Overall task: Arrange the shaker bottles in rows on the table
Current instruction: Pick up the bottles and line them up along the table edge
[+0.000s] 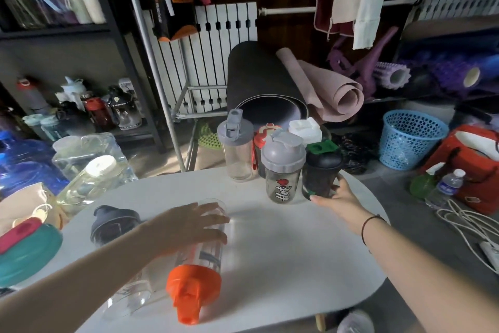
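Note:
On the white oval table (pixel 283 246) several shaker bottles stand at the far edge: a clear one with a grey lid (pixel 237 149), a red-lidded one (pixel 260 141), a white-lidded one (pixel 306 130), a grey-lidded one with a printed logo (pixel 282 168) and a dark one with a green cap (pixel 321 168). My right hand (pixel 337 195) wraps the dark bottle's base. A clear bottle with an orange lid (pixel 197 268) lies on its side near me, with my left hand (pixel 194 224) resting on its bottom end. A dark-lidded bottle (pixel 113 222) stands behind my left forearm.
A teal and red lid (pixel 24 249) sits at the table's left edge. Water jugs (pixel 89 160) crowd the floor to the left. Rolled mats (pixel 270 89) lie behind the table. At right are a blue basket (pixel 410 138), a red bag (pixel 469 165) and white cables (pixel 464 224).

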